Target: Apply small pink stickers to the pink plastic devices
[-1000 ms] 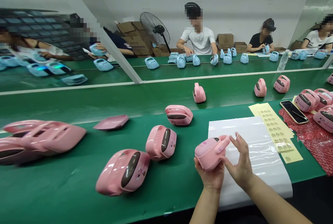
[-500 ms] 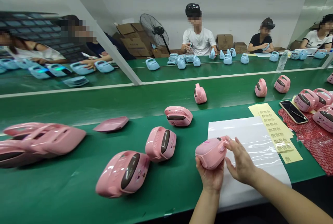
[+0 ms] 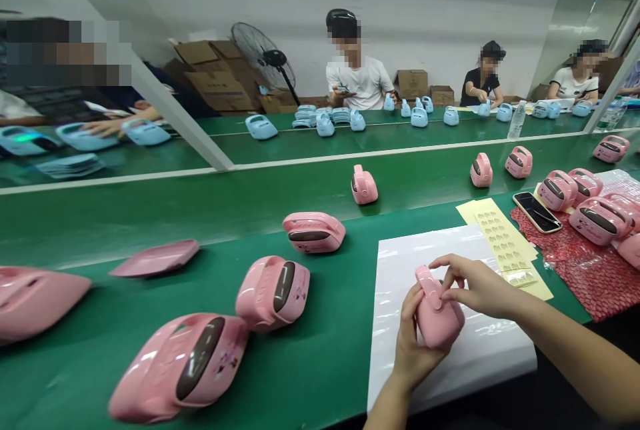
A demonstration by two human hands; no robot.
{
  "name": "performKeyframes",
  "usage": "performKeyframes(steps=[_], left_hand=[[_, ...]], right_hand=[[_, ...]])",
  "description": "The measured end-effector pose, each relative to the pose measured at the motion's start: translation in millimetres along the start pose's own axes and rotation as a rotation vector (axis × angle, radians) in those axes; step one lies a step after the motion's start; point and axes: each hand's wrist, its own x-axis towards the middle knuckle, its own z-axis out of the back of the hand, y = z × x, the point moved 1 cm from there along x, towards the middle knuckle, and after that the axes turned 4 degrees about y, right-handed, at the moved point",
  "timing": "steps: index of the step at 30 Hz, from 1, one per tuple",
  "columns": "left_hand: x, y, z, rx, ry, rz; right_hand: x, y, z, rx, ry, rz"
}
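Observation:
A glossy pink case with a handle (image 3: 439,318) is held above a white sheet (image 3: 400,270). My left hand (image 3: 414,343) wraps round its left side and underside, the handle pointing up. On the upper right of the case, the fingers of my right hand (image 3: 463,283) are pinched against the part beside the handle's pivot; whether something small is between them is hidden. To the left stand more pink cases with dark windows, one (image 3: 273,293) nearer and a larger-looking one (image 3: 180,367) at the front.
Yellow sticker sheets (image 3: 500,237), a phone (image 3: 537,212) and red bubble wrap (image 3: 575,270) with pink cases lie right. A flat pink part (image 3: 157,259) lies left. Across the green belt (image 3: 280,183), several people handle blue cases (image 3: 261,127) behind a bottle (image 3: 517,120).
The view has shifted right. The held case has turned so its handle stands upward. My right hand has gone from spread fingers beside it to a pinch on its surface.

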Motion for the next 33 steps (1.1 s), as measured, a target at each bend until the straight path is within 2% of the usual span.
performKeyframes(steps=[4, 7, 10, 16, 20, 24, 26, 29, 33], left_hand=[[2, -1, 3.0, -0.107, 0.011, -0.004], [3, -6, 0.1, 0.035, 0.067, -0.089], [3, -10, -2.7, 0.151, 0.101, -0.152], [3, -14, -3.7, 0.168, 0.118, -0.156], [2, -13, -3.9, 0.215, 0.154, -0.184], [3, -12, -4.2, 0.195, 0.107, -0.178], [4, -13, -4.5, 0.306, 0.132, -0.241], [4, -16, -5.0, 0.578, 0.229, -0.407], [5, -19, -4.9, 0.697, 0.251, -0.487]], right_hand=[[4, 3, -1, 0.021, 0.07, -0.019], [5, 5, -4, 0.048, 0.095, -0.064], [4, 3, -7, 0.068, 0.065, -0.093], [-4, -8, -16, 0.064, -0.011, -0.095], [-8, -12, -18, -0.056, -0.021, 0.051], [-9, -15, -18, -0.268, -0.055, 0.294], [-10, -17, -19, -0.39, -0.094, 0.454], [-14, -20, -20, -0.551, -0.144, 0.655], [-21, -21, -19, -0.749, -0.14, 0.717]])
